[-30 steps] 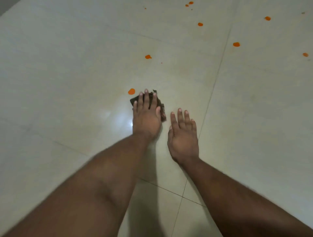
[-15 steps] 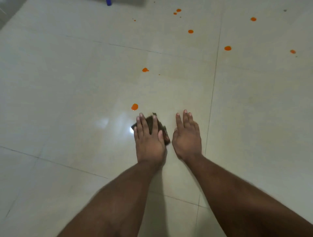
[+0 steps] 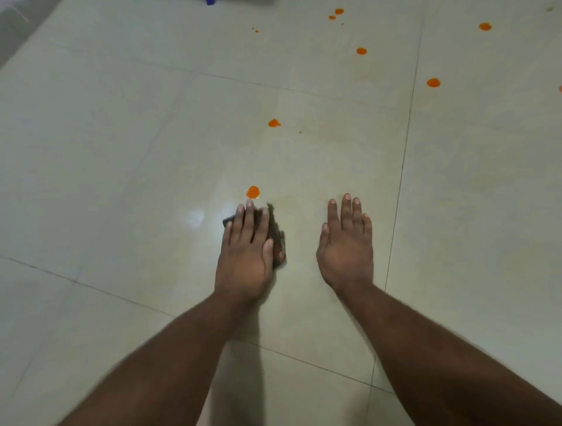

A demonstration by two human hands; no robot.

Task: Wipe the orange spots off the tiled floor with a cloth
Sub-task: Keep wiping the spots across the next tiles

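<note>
The left hand was laid flat, palm down, on a dark cloth, with its fingers straight and held close together. The cloth was pressed against the pale tiled floor and was mostly covered by the hand; only its right edge and a small left corner were seen. The nearest orange spot was found just beyond the fingertips of that hand, barely apart from them. The right hand was placed flat on the bare tile to the right of the cloth, well apart from it, with the fingers extended and slightly spread; nothing was held in it. A second orange spot was seen farther off on the same tile, with a tiny speck to its right. More orange spots were scattered at the far right, several of them beyond a grout line that ran from near to far just right of the right hand. A blue object was cut off at the far edge.
</note>
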